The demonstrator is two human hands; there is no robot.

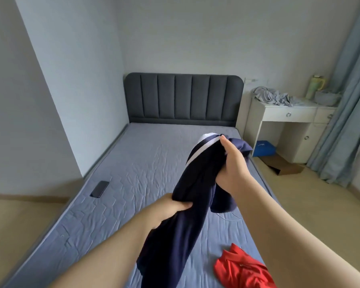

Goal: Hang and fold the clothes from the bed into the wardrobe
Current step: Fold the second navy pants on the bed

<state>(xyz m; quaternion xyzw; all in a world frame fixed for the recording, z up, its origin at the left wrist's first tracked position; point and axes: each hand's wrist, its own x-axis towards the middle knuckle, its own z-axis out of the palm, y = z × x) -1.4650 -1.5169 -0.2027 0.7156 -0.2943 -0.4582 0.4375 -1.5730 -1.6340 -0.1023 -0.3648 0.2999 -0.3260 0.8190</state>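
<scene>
Both hands grip a navy garment (187, 204) bunched above the bed (133, 163), the right hand (233, 165) clenched near its white stripe, the left hand (170, 208) pinching lower; shaking it flat first would ease folding, with bare mattress ahead and a red garment (241, 269) near the right edge.

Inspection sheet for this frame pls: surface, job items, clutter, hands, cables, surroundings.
Surface: quilted blue-grey mattress.
Job's things: navy garment held above the bed; red garment lying near right.
Clutter: phone at the mattress's left edge.
Hands: left hand grips navy garment low; right hand grips it by the white stripe.
Cables: thin white cord on mattress; kind unclear.
Surroundings: headboard, white desk with crumpled grey cloth, curtain.
</scene>
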